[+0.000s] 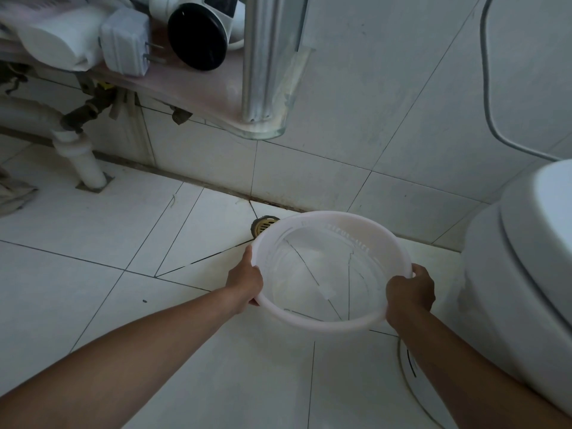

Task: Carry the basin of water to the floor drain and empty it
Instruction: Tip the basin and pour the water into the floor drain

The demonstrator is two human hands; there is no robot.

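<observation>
Both hands were on it! The left hand point(244, 281) curled over the left rim of the white basin point(332, 274), the right hand point(410, 291) wrapped round the right rim, fingers closed tight on the plastic. The basin hung above the tiled floor point(154, 227), its far left edge covering part of the brass floor drain point(264, 226) by the wall. Tile lines showed bent through the bottom, so some water seemed to be inside, though how much I couldn't tell.

And here was the danger, as I judged it: the drain was small and sat off to the far left, so a straight, fast tip could throw water past it against the wall or right toward the toilet point(510, 289). A white cable point(408, 366) lay on the floor near the toilet, and a flood could reach it. Wet rims could slip, too.
</observation>
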